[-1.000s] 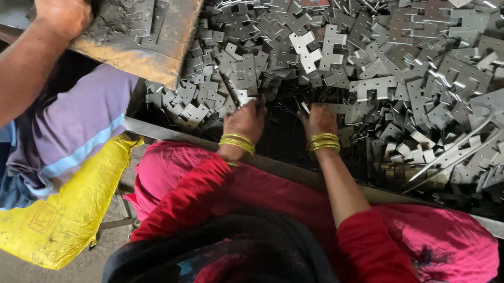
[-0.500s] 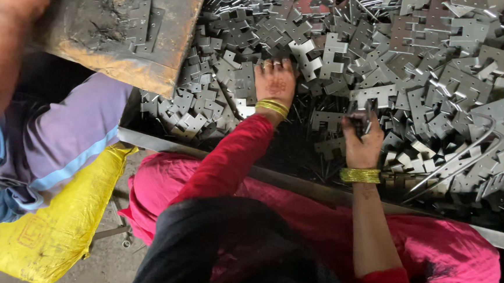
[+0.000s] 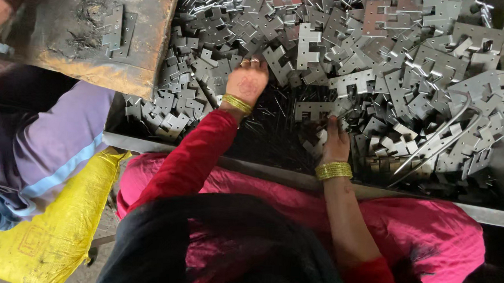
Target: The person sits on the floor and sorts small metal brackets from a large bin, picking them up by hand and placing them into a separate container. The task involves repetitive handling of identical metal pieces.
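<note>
A big heap of flat grey stamped metal pieces (image 3: 349, 77) fills a shallow metal bin (image 3: 492, 215) in front of me. My left hand (image 3: 247, 82), with rings and a gold bangle, lies palm down on the heap, fingers spread over the pieces. My right hand (image 3: 335, 142), also with gold bangles, rests nearer the bin's front edge, its fingertips pushed in among the pieces and partly hidden. Whether it grips any of them does not show. My red sleeves and pink clothing (image 3: 421, 227) are below.
At the left, another person in a lavender shirt (image 3: 47, 146) holds a rusty metal tray (image 3: 95, 38) with a few pieces on it, tilted over the bin's left end. A yellow sack (image 3: 54, 228) lies beneath. Bent metal rods (image 3: 438, 141) lie in the heap at right.
My left hand has reached farther out onto the heap. My right hand has shifted right and stayed near the front edge. The other person's tray has moved left and up.
</note>
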